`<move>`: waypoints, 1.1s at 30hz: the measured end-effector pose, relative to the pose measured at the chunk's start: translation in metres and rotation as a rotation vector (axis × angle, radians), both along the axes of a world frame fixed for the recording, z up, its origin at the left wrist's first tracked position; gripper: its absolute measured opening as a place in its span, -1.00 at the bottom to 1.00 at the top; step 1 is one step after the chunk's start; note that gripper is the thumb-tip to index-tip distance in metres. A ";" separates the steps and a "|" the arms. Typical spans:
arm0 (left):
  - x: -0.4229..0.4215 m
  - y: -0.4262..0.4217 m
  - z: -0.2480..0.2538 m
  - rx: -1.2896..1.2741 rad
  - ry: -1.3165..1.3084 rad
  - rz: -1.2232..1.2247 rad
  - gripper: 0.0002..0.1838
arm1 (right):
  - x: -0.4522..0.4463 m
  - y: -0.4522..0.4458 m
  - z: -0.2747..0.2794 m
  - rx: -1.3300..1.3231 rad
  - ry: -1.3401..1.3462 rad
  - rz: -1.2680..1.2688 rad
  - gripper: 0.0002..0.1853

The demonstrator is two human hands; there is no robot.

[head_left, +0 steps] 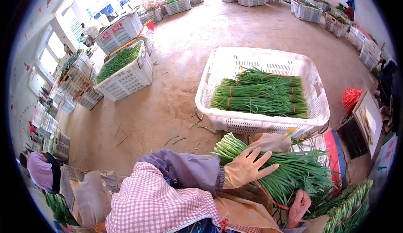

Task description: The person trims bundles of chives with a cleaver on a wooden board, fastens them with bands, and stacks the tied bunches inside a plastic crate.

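Note:
My left hand (247, 169), in a tan rubber glove with a purple sleeve behind it, lies with fingers spread across a bunch of long green chives (289, 172). The bunch's pale cut ends point up and left, its darker leaves down and right. At the lower side of the bunch is my bare right hand (299, 207), fingers curled at the end of a red band (270, 196). That band runs along the near side of the bunch; its far side is hidden. Beyond the bunch stands a white crate (264, 121) with several banded bundles (260, 94).
Another banded bundle (348, 210) lies at lower right. Red bands (351, 98) hang in a cluster beside a board (369, 124). A filled crate (126, 79) stands on the floor at left. A person in pink (42, 170) is at far left; more people and crates line the walls.

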State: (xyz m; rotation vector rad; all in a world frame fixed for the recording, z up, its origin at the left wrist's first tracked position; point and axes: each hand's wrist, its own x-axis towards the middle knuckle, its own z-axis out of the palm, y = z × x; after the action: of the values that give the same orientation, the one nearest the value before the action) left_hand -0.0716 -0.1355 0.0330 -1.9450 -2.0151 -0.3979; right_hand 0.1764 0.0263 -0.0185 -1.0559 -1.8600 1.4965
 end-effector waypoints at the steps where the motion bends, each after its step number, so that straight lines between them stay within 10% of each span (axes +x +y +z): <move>1: -0.001 -0.002 0.000 -0.005 -0.003 -0.003 -0.33 | 0.001 -0.003 0.003 -0.019 -0.001 0.050 -0.71; 5: -0.004 -0.001 0.000 -0.005 -0.009 -0.019 -0.32 | -0.023 -0.016 0.003 0.372 -0.009 0.065 -0.84; 16: -0.001 -0.002 -0.006 0.027 -0.010 0.008 -0.37 | 0.012 0.006 0.007 -0.174 0.066 -0.380 -0.76; 18: 0.000 -0.001 -0.008 0.052 -0.002 0.011 -0.37 | 0.006 -0.011 0.022 0.549 -0.142 -0.548 -0.74; 23: -0.002 -0.004 -0.004 -0.003 -0.005 0.008 -0.34 | -0.014 -0.033 0.070 1.242 -0.381 0.183 -0.31; 24: -0.001 -0.004 0.003 -0.015 -0.009 -0.003 -0.33 | -0.009 -0.030 0.031 0.929 -0.631 0.243 0.11; 25: -0.002 -0.005 0.013 -0.144 -0.003 -0.015 -0.35 | -0.003 -0.013 -0.010 0.644 -0.559 0.264 -0.03; 26: -0.003 -0.007 0.026 -0.278 -0.089 -0.059 -0.11 | 0.005 0.006 -0.077 0.817 -0.227 0.312 -0.58; 29: -0.045 -0.015 0.058 -0.397 -0.567 -0.332 0.06 | -0.010 -0.008 -0.042 0.734 -0.462 0.282 -0.41; 31: -0.095 -0.055 0.057 -0.091 -1.840 -0.242 -0.30 | -0.014 -0.020 -0.009 0.642 -0.404 0.377 -0.38; 33: -0.226 -0.092 0.064 0.487 -1.673 -0.075 -0.37 | -0.021 -0.031 -0.004 0.598 -0.473 0.347 -0.31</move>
State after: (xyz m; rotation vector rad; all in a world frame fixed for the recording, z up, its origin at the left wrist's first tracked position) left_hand -0.2978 -0.2273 0.0967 -1.2513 -1.9831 -2.8631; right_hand 0.1556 -0.0046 -0.0227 -0.8603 -2.7007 0.7683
